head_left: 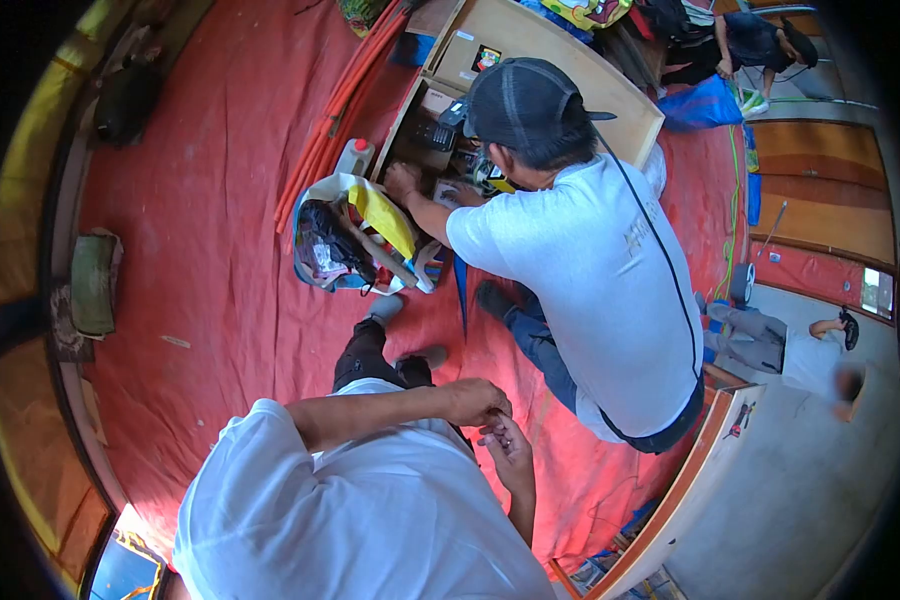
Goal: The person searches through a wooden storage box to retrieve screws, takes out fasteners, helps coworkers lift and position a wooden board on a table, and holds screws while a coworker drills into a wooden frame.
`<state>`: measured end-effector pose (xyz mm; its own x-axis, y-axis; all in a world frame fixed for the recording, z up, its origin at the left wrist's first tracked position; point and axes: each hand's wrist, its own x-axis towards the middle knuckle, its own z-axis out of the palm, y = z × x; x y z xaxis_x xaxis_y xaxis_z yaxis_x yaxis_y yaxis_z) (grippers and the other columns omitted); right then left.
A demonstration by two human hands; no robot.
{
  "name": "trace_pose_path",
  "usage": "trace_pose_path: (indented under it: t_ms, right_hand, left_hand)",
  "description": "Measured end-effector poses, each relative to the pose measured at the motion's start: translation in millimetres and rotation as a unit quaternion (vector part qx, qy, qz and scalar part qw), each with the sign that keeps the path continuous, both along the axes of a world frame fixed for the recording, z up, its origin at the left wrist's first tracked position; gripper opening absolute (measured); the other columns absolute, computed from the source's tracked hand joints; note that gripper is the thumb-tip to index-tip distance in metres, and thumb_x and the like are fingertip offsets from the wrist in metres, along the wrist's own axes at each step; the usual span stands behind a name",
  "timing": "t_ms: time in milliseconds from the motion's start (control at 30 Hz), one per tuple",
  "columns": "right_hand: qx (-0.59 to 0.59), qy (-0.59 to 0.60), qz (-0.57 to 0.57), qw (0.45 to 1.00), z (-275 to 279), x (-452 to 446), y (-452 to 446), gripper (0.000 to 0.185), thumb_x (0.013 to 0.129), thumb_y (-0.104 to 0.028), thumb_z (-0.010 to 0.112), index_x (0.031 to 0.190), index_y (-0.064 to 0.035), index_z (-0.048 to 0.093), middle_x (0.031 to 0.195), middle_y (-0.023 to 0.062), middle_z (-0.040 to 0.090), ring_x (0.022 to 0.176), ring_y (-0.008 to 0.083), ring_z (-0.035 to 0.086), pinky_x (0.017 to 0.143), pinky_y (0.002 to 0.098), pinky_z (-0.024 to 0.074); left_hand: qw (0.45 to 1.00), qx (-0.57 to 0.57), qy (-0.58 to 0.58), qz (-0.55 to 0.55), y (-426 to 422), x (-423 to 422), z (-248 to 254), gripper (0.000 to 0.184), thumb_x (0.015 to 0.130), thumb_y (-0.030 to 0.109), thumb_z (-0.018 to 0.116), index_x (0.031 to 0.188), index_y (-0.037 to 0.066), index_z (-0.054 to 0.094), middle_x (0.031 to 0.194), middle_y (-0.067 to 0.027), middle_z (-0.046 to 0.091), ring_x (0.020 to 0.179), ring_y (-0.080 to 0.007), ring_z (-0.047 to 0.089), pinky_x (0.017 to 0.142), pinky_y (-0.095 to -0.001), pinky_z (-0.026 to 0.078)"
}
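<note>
My left hand (477, 402) is in front of my body with its fingers curled closed. Just beside it is my right hand (511, 452), fingers pinched together and meeting the left fingertips. Anything held between them is too small or hidden to make out. Beyond my feet stands a shopping bag (315, 270) holding a dark bundle, a yellow item and other things. A co-worker in a cap and light grey shirt (610, 270) crouches to my right, both hands reaching into an open wooden box (560, 105) with small boxes and a dark device inside.
A red sheet (210, 250) covers the floor. Orange tubes (335, 120) lie beside the box, near a white jug (355, 157) with a red cap. A wooden-edged panel (685, 490) stands at right. Two other people (760, 45) (810, 355) are farther off at right.
</note>
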<state>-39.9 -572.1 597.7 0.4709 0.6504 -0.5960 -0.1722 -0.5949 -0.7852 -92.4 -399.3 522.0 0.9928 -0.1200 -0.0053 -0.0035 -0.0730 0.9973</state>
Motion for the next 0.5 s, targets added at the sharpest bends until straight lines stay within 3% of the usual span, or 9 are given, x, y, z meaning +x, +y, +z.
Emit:
trace_pose_path:
  t_ms: [233,500]
  right_hand:
    - [0.015,0.006,-0.015,1.0,1,2,-8,0.031,0.089,-0.003,0.053,0.119,0.0033,0.049,0.1,0.0082,0.059,0.09,0.0153,0.06,0.079,0.0279,0.0499]
    - [0.034,0.001,-0.025,0.999,10,6,-2,0.023,0.09,-0.001,0.051,0.112,0.005,0.052,0.098,0.0072,0.057,0.09,0.014,0.059,0.08,0.0284,0.0514]
  left_hand:
    - [0.998,0.003,0.024,-0.061,-4,4,5,0.018,0.081,0.021,0.061,0.09,0.005,0.064,0.076,-0.0093,0.066,0.076,-0.0282,0.064,0.069,-0.0411,0.048]
    - [0.994,0.074,0.033,-0.066,-10,7,9,0.034,0.083,0.039,0.058,0.08,0.005,0.064,0.075,-0.0137,0.065,0.073,-0.0329,0.063,0.066,-0.0444,0.048]
